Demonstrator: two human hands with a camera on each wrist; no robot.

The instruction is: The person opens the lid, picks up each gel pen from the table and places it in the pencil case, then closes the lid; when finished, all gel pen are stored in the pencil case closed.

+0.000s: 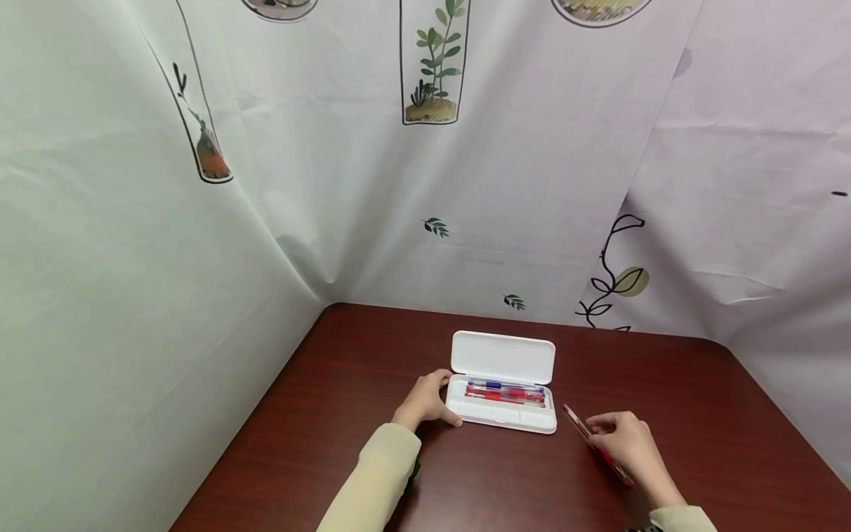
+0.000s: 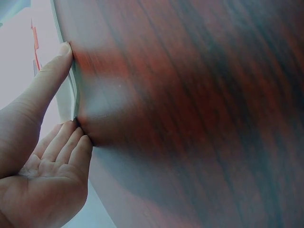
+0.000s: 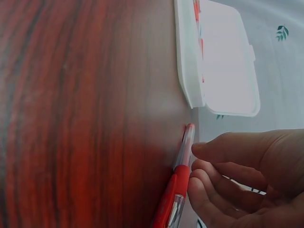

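Observation:
A white pencil case [image 1: 504, 423] lies on the table with its lid [image 1: 503, 357] raised at the back. Several pens [image 1: 508, 394] with red or blue parts rest inside. My left hand [image 1: 425, 400] holds the case by its left end, thumb at the front edge and fingers at the far side. Right of the case lie red and clear pens [image 3: 180, 178], close together on the tabletop. Just over them is my right hand [image 1: 625, 441], thumb and fingertips loosely bent near or touching the upper pen; contact is unclear.
The dark red-brown table [image 1: 505, 480] has rounded back corners. White cloth [image 1: 372, 192] printed with plants hangs behind it and along the left and right sides.

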